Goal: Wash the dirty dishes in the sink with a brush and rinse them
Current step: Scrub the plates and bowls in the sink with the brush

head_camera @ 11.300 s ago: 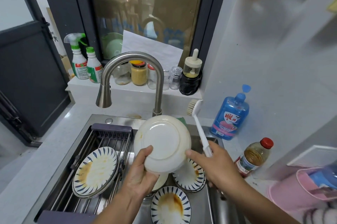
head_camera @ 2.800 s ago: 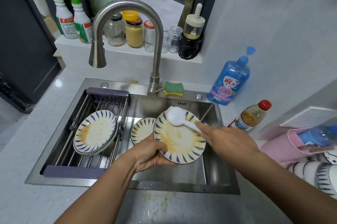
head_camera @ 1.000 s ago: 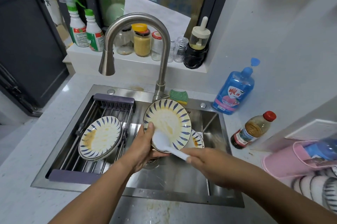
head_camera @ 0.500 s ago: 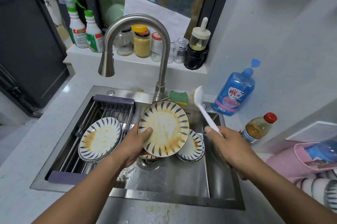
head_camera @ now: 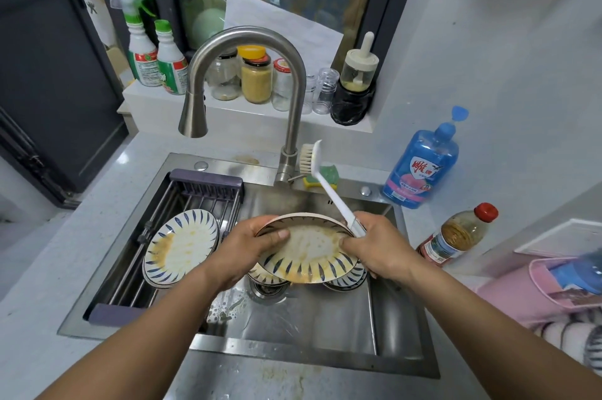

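the left hand point(head_camera: 257, 246) is gripping the plate point(head_camera: 309, 253) by its left rim, thumb lying on the inner face and fingers curling underneath. the right hand point(head_camera: 378, 246) is clutching the white handle of the brush point(head_camera: 338, 204), and one of its digits is resting on the plate's right side. the brush is pointing up and away from the person, bristles facing left beside the base of the faucet point(head_camera: 294, 99), clear of the plate. the plate is being held face up, tipping slightly toward the person, over the sink point(head_camera: 293, 352) and just above the drain point(head_camera: 264, 290); yellow-brown smears are covering its face. two lower plates are lying in the sink under it, one showing at the left point(head_camera: 265, 277) and one at the right point(head_camera: 345, 280). a stained rack plate point(head_camera: 182, 244) is sitting on the rack point(head_camera: 205, 183) across the sink's left half. a sponge point(head_camera: 330, 173) is lying on the sink's back edge behind the brush handle. on the table to the right a blue soap bottle point(head_camera: 420, 165) and a red-capped bottle point(head_camera: 456, 236) are standing. jars point(head_camera: 255, 78) and spray bottles point(head_camera: 140, 50) are lining the sill behind the faucet.
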Tool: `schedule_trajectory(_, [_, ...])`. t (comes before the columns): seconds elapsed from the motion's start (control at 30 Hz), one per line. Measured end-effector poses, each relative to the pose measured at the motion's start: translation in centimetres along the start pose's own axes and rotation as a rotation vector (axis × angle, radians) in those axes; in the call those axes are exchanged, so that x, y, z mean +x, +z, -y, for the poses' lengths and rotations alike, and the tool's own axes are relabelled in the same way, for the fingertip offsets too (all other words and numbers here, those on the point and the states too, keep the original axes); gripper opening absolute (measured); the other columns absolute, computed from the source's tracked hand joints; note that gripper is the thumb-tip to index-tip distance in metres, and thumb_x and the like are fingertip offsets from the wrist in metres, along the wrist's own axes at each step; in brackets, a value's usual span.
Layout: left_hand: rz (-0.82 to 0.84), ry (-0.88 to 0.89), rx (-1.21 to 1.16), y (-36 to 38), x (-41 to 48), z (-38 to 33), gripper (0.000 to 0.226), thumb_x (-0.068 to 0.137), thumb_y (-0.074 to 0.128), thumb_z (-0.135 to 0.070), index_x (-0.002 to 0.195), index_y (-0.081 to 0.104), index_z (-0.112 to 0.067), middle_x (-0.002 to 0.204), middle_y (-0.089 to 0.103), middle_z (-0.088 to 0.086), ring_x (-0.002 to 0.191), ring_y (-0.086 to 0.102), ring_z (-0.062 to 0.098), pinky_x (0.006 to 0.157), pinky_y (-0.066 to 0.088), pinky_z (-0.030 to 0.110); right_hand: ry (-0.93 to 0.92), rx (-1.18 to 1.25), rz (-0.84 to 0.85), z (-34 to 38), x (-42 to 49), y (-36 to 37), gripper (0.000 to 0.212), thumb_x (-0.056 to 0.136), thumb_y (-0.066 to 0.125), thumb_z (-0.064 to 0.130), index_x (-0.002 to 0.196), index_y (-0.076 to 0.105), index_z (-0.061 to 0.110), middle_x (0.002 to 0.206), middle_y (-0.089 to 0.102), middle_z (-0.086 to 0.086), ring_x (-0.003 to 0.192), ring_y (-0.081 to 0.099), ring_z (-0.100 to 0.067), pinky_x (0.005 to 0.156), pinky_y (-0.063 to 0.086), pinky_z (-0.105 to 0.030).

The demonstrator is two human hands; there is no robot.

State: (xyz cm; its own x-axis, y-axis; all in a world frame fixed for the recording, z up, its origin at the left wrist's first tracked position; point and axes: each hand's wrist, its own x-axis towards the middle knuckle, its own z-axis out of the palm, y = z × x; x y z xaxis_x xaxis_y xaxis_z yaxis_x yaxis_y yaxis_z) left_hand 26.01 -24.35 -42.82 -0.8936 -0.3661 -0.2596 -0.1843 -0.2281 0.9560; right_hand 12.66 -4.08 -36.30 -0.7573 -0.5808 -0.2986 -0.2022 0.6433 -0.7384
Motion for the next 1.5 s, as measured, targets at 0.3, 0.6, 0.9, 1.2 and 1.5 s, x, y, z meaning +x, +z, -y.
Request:
schedule_trajectory(0.3, [-0.246,-0.601,-0.8,0.9,-0.7,1.5,0.047,0.104,0.054,-0.026,0.138,0.043,0.004,0.109,0.063,0.035,0.107,0.062,0.046,0.082,0.058,0.057,-0.353,-0.49,-0.199,-0.3,-2.5,1.8,0.018,0.092,0.065,0.026,0.097,0.047,0.026,0.068,0.049,0.01,0.059,0.052,-0.011,0.054,0.037,-0.029])
schedule_trajectory(0.6, [-0.109,-0.577,-1.011,4.7,-0.8,-2.3,0.011,0.099,0.051,0.007,0.102,0.059,0.013,0.085,0.07,0.035,0.078,0.071,0.049,0.055,0.053,0.069,-0.413,-0.618,-0.14,-2.8,-3.0,3.9,0.021,0.087,0.063,0.026,0.106,0.053,0.029,0.105,0.057,0.011,0.084,0.058,-0.02,0.063,0.047,-0.038])
schedule_trajectory(0.9, [-0.067,-0.182,-0.272,1.6,-1.0,0.6,0.054,0.077,0.071,0.013,0.126,0.062,-0.007,0.113,0.074,0.02,0.104,0.07,0.036,0.09,0.059,0.051,-0.353,-0.647,0.129,-1.5,-4.6,-2.0,0.037,0.101,0.03,0.065,0.128,0.015,0.085,0.11,0.07,0.01,0.086,0.063,-0.01,0.076,0.053,-0.033])
schedule_trajectory(1.2, [0.143,-0.055,0.22,0.2,-2.0,0.1,0.058,0.083,0.077,0.004,0.129,0.056,-0.026,0.111,0.072,-0.003,0.109,0.068,0.019,0.094,0.058,0.036,-0.295,-0.846,0.166,6.2,-1.8,-7.5,0.041,0.103,0.032,0.058,0.144,0.035,0.063,0.099,0.062,0.016,0.093,0.057,-0.012,0.081,0.048,-0.031])
schedule_trajectory(1.5, [0.056,-0.048,0.001,-0.2,-2.7,0.5,0.06,0.077,0.079,0.005,0.127,0.059,-0.02,0.113,0.074,0.006,0.115,0.067,0.031,0.101,0.055,0.047,-0.37,-1.008,0.198,8.2,-3.6,-6.9,0.041,0.104,0.027,0.06,0.145,0.029,0.062,0.12,0.065,0.014,0.097,0.052,-0.009,0.09,0.052,-0.039])
